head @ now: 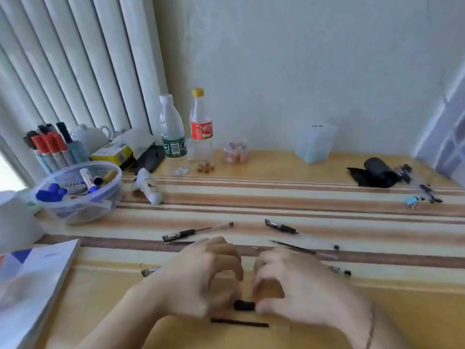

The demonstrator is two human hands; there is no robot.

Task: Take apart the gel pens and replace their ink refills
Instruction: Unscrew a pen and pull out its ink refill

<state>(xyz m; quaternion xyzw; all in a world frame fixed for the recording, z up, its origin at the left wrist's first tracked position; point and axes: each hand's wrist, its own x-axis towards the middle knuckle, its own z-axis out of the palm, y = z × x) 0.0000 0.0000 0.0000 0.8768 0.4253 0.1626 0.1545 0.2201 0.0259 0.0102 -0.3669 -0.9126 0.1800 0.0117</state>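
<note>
My left hand and my right hand meet low in the middle of the view, both gripping one gel pen by its black grip section, which shows between the fingertips. A dark ink refill lies on the table just below them. Beyond my hands lie a whole gel pen at centre left, a black-gripped pen at centre right, a thin refill and a clear barrel. Small pen parts rest to the right, and a pen tip pokes out left of my left hand.
A clear bowl of markers and caps stands at the left, with a marker cup behind it. Two plastic bottles stand at the back. A booklet lies at the front left, a black roll and binder clips at the right.
</note>
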